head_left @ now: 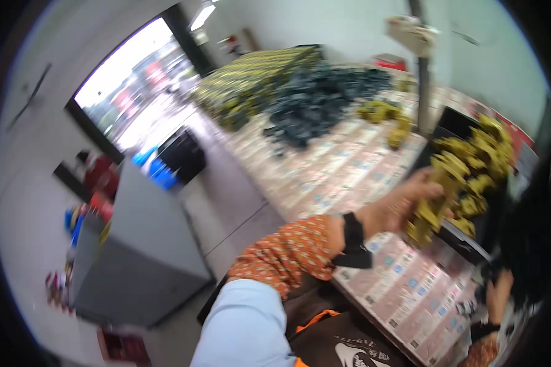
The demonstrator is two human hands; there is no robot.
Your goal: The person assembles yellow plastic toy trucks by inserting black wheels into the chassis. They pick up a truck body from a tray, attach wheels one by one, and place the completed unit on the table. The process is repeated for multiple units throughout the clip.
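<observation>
My left hand (404,200) comes in from below in an orange patterned sleeve with a black wristband. Its fingers are closed round an olive-yellow blocky piece (433,208), blurred, perhaps several pieces together. That piece is held at the near left edge of a black bin (462,241), where a heap of similar yellow pieces (471,150) lies. At the lower right edge, my right hand (501,292) is beside something dark and a small grey-white item (466,307). Blur and shadow hide its fingertips, so I cannot tell what it touches.
The table (324,177) has a printed covering. Dark blue-grey pieces (324,98) are heaped on it, with rows of yellow pieces (257,70) behind. A post (423,92) rises near the bin. Left are a grey cabinet (144,251), a black box (182,154) and a bright doorway (138,79).
</observation>
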